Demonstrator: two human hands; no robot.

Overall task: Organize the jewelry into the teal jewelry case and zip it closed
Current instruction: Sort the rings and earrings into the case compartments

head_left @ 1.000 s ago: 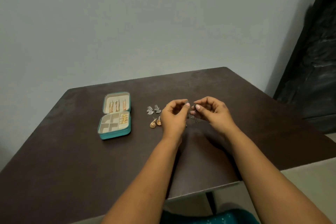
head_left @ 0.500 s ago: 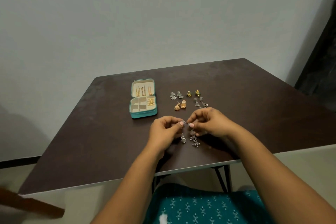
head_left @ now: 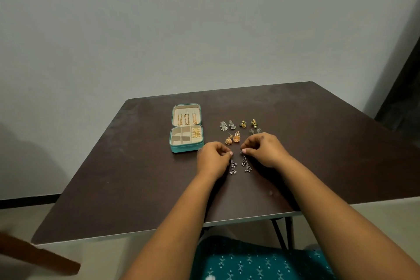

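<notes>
Item: two dangly silver earrings, now drawn apart, at frame centre. Left hand [head_left: 213,158] pinches one earring [head_left: 232,166]; right hand [head_left: 263,149] pinches the other [head_left: 246,165] (pair seemingly untangled). Teal case [head_left: 186,129] lies open, centre-left on the surface [head_left: 136,177]; both grips closed on earrings, ready for stowing.
</notes>
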